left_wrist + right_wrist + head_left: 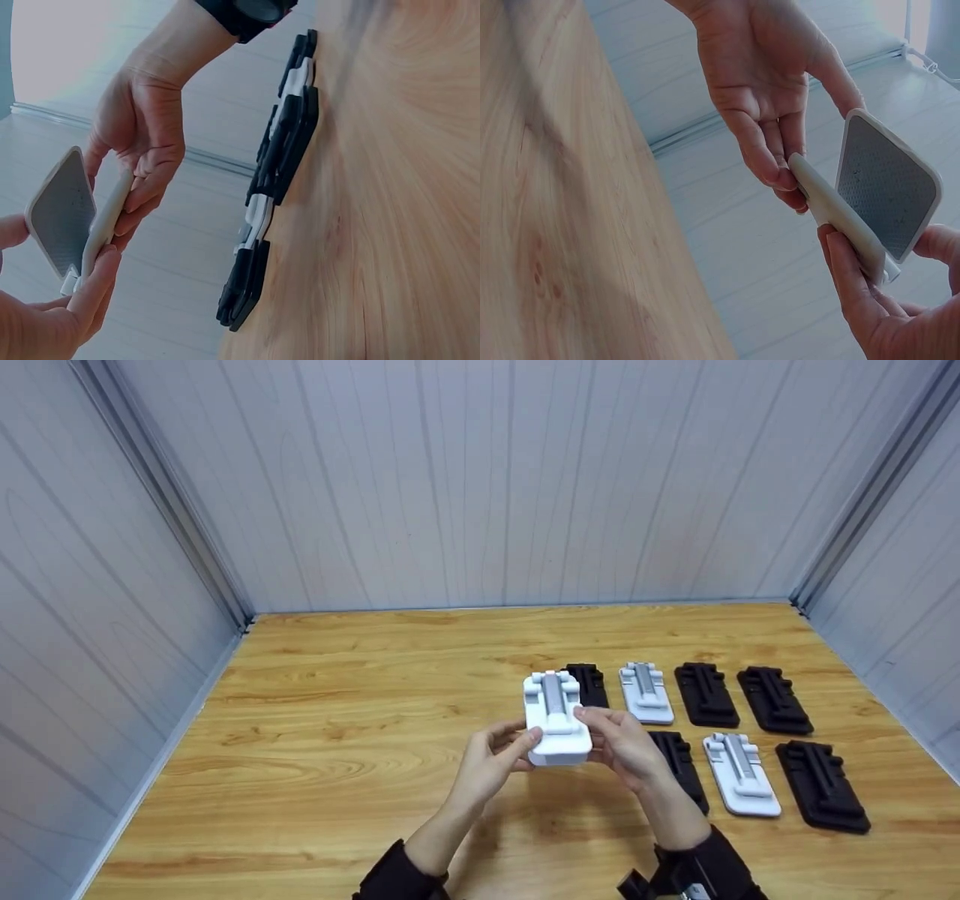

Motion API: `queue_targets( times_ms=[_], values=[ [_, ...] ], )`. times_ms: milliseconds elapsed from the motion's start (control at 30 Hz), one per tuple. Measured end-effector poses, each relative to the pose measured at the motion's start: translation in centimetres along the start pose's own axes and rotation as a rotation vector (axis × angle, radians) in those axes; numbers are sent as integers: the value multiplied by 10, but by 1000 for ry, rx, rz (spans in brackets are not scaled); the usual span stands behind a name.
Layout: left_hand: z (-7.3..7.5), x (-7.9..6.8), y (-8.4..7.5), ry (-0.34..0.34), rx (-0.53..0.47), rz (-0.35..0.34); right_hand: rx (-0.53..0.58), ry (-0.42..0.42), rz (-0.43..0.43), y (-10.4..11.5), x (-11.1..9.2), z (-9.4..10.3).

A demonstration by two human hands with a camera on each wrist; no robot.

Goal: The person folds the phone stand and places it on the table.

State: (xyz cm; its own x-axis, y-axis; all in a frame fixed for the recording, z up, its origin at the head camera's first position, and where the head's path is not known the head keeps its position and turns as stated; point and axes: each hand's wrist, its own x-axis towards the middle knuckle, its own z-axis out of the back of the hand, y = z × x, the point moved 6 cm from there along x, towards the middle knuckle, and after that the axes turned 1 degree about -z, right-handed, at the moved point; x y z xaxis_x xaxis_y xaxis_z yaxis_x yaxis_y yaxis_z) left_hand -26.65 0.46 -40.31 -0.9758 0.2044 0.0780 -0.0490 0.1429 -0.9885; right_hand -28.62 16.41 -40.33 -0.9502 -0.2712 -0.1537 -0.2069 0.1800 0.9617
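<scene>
A white folding phone stand (559, 739) is held up above the table by both hands. Its plate with a grey textured pad (889, 184) is swung away from the white base (844, 217), as both wrist views show. My left hand (487, 757) pinches the stand's left side, thumb on the front edge. On the opposite side my right hand (626, 746) grips it, with the thumb near the plate's edge and fingers behind. In the left wrist view the right hand (150, 124) comes from above, fingers on the base.
To the right, several folded stands lie in two rows: black ones (705, 695) and white ones (742, 776). The right forearm partly covers one black stand (681, 765). Pale panel walls (480, 495) enclose the wooden table (337, 720) at the back and sides.
</scene>
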Motion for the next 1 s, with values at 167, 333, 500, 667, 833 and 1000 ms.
queue_targets(
  times_ms=[167,333,500,667,833,1000],
  values=[
    [-1,0,0,28,-38,18,-15,12,16,0,0,0],
    [-2,0,2,28,-46,10,-25,10,29,0,1,2],
    [-3,1,4,-5,-57,-22,-29,-11,35,-2,2,3],
    [-4,1,6,-65,-74,-40,-37,-23,53,-2,3,3],
    [-3,1,6,-98,-84,-34,-58,-33,55,-2,4,4],
    [-6,3,15,-94,-96,10,-178,-72,30,-3,6,10]
  ],
)
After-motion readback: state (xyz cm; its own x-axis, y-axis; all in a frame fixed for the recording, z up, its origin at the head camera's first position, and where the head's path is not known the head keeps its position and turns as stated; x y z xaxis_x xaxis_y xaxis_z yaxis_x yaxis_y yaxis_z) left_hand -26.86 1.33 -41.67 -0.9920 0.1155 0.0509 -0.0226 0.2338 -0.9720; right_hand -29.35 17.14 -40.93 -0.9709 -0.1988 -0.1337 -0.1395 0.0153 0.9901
